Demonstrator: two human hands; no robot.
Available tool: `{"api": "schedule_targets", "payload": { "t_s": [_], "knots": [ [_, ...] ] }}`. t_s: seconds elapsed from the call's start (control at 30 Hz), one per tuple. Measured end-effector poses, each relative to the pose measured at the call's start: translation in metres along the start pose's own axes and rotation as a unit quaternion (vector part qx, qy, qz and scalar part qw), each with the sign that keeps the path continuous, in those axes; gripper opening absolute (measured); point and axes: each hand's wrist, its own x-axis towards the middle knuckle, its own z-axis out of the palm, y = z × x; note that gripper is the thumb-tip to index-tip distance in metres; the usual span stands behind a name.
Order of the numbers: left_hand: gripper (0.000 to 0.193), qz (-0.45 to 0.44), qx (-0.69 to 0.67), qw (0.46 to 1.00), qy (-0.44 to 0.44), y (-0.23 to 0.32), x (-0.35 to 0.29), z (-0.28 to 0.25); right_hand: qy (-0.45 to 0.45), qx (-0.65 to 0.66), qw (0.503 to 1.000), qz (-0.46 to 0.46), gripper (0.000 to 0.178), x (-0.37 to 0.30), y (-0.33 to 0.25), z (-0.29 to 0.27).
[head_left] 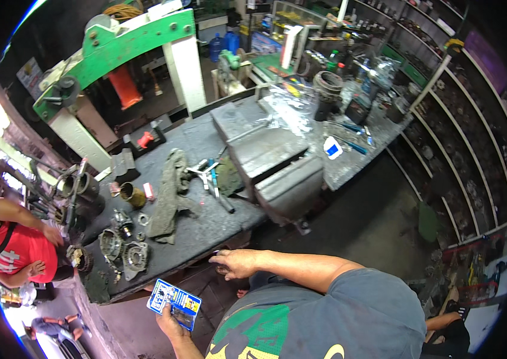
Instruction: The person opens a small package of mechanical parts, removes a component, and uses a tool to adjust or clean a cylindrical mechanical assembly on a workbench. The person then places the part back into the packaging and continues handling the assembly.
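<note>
My left hand (pixel 171 323) grips the lower edge of a flat blue, white and yellow card package (pixel 174 303), thumb on its front. It is held tilted, just off the near edge of the workbench (pixel 205 230). My right hand (pixel 234 263) is beside the bench edge, in front of my body. Its fingers are curled around a small dark thing that I cannot make out. Closest on the bench are opened round metal housings (pixel 135 257), a grey rag (pixel 171 194) and a pair of pliers (pixel 223 194).
A large vise (pixel 283 173) juts past the bench edge. Behind it are plastic wrap (pixel 292 110) and a cluttered bench end. A green press frame (pixel 140 39) rises at the back left. A person in a red shirt (pixel 17 251) stands at the left. Parts shelves (pixel 469 131) line the right.
</note>
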Motion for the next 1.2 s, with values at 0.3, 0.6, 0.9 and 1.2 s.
{"api": "schedule_targets", "payload": {
  "t_s": [0.3, 0.6, 0.9, 1.2],
  "knots": [
    [0.041, 0.030, -0.010, 0.999, -0.038, -0.025, -0.083, 0.079, -0.100, -0.061, 0.981, 0.155, 0.060, -0.181, 0.074, -0.039],
    [0.038, 0.146, 0.011, 0.985, -0.094, -0.010, -0.126, 0.250, 0.068, -0.023, 0.976, 0.205, 0.033, -0.317, 0.227, -0.208],
    [0.042, 0.207, 0.011, 0.971, -0.122, -0.024, -0.189, 0.418, 0.489, -0.134, 0.805, 0.309, 0.036, -0.412, 0.393, -0.356],
    [0.040, 0.156, -0.013, 0.983, -0.092, -0.041, -0.214, 0.477, 0.354, -0.017, 0.915, 0.193, 0.064, -0.325, 0.372, -0.342]
  ]
}}
